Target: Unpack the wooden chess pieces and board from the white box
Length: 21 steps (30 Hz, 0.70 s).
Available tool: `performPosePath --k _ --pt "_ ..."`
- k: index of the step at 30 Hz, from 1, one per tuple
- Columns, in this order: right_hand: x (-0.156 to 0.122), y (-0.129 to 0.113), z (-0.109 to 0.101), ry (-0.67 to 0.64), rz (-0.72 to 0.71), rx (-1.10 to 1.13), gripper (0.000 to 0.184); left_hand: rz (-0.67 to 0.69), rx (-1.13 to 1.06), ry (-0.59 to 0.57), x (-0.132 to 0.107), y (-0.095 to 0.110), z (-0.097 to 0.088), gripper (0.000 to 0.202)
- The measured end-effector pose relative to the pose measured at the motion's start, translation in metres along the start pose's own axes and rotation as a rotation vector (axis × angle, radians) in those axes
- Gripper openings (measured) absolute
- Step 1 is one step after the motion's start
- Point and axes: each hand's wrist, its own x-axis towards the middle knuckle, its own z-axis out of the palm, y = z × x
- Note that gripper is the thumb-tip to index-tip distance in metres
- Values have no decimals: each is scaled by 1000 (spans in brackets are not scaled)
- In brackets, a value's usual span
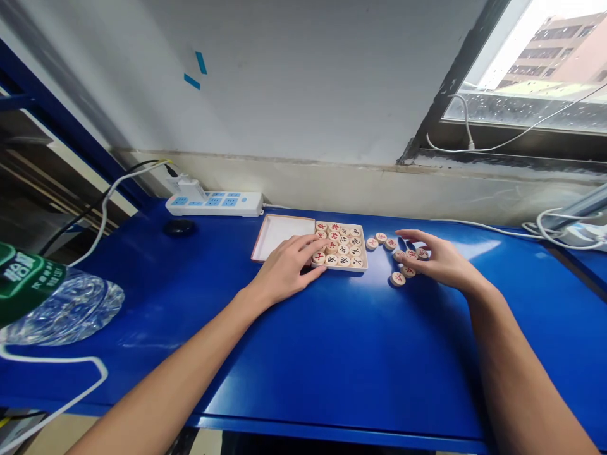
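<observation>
Neither grip clamps anything: left hand steadies the box; right hand, fingers spread, covers loose discs; pinch one disc cleanly.

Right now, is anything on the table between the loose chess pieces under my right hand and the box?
Nothing visible: the loose chess pieces lie just right of the box, with only bare blue table between them.

Take the tray on your tabletop as the centre: it holds rows of game pieces. Its lid lies touching it on the left. Loose pieces lie just right of the tray. The power strip sits behind and to its left; the bottle lies far left.
</observation>
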Motion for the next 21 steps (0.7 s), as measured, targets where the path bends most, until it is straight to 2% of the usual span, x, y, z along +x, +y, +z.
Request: performPosePath --k 4,7,10,14,17,21 --pt "4 5 7 43 71 87 59 -9 3 -9 0 1 -1 47" --pt "5 5 7 114 31 4 55 -26 10 -14 -1 2 -1 47" --pt "2 8 -1 137 65 -129 61 -37 13 -21 -1 1 -2 48" --pt "-4 15 -14 48 189 -298 70 -31 11 -28 0 2 -2 48" --pt "-4 15 -17 -8 223 -265 63 -31 9 -20 1 2 -1 47" --pt "-2 5 -14 0 251 -170 52 -37 8 -15 0 2 -1 46"
